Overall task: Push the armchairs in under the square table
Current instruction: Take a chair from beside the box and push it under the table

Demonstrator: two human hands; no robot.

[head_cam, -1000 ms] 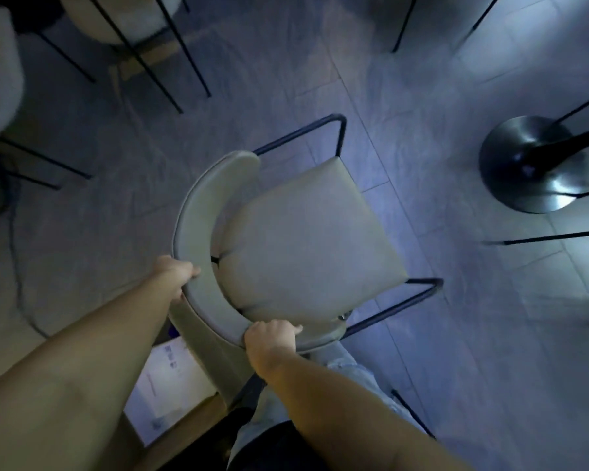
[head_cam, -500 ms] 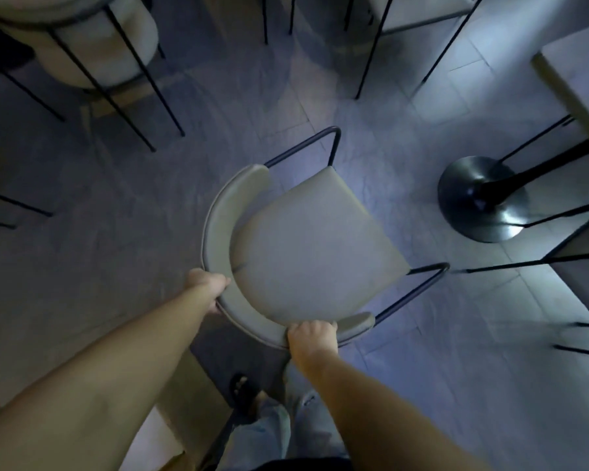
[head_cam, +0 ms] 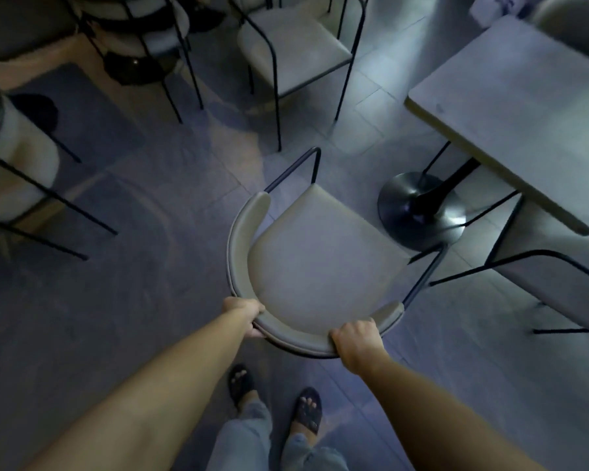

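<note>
At the bottom edge of the floor (head_cam: pixel 82 300) area in view stand two feet in dark sandals (head_cam: pixel 308 411) below light trouser legs, both arms reaching forward from them. The left hand (head_cam: pixel 244 316) is clamped on the left part of the curved backrest of the armchair (head_cam: pixel 320 260), fingers wrapped under its rim, and the right hand (head_cam: pixel 356 341) is closed over the right part of the same backrest, near the end of the padded arm. The two hands sit apart, one at each side of the curve. The armchair stands on the tiled floor with its pale seat turned toward the upper right, out in the open and not under the square table (head_cam: pixel 524 107), which fills the right side with its near corner over the chair's front right. Between chair and table sits the round dark pedestal base (head_cam: pixel 419 212) of the table, just beyond the chair's front right edge. A second armchair (head_cam: pixel 558 283) at the right edge is tucked partly under the tabletop and is cut off by the frame. Farther off, near the top edge, another armchair (head_cam: pixel 296 52) stands free, with more thin-legged seats (head_cam: pixel 14 158) at the left and top left. The scene is dim and the far chairs are blurred, so their details are hard to make out.
</note>
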